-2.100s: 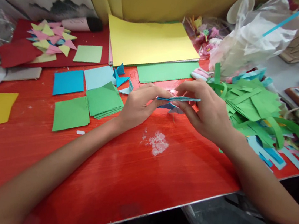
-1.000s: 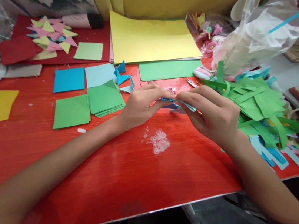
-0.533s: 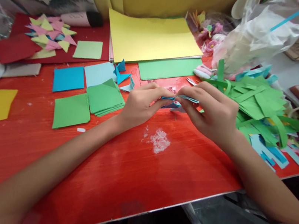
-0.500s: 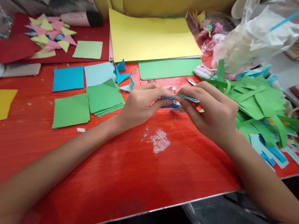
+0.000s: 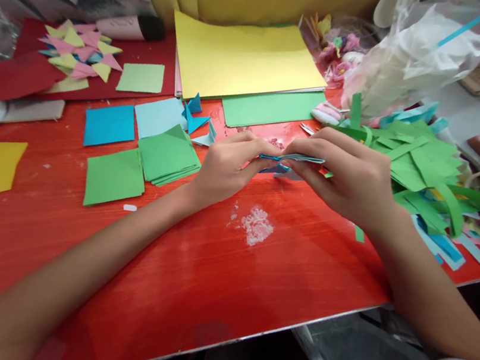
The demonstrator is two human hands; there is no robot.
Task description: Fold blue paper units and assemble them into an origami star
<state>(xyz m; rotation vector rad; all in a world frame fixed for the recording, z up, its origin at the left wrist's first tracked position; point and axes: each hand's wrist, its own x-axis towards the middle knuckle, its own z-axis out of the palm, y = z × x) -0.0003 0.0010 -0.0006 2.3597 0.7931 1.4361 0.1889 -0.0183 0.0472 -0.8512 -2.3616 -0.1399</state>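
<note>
Over the red table (image 5: 190,275), both hands (image 5: 228,163) (image 5: 349,172) pinch folded blue paper (image 5: 301,158).

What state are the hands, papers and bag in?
Left hand: pinching
Right hand: pinching
Folded blue paper: held by both hands
Blue square: flat
Light blue square: partly covered
Green square stack: fanned slightly
Large yellow sheet: nearly flat
Green strips: heaped loosely
Plastic bag: crumpled

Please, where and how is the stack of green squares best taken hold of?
Probably by its near edge, coming from the person's side, pinching it top and bottom: the stack lies flat, with lower sheets sticking out there. The left hand is just right of it.
</note>
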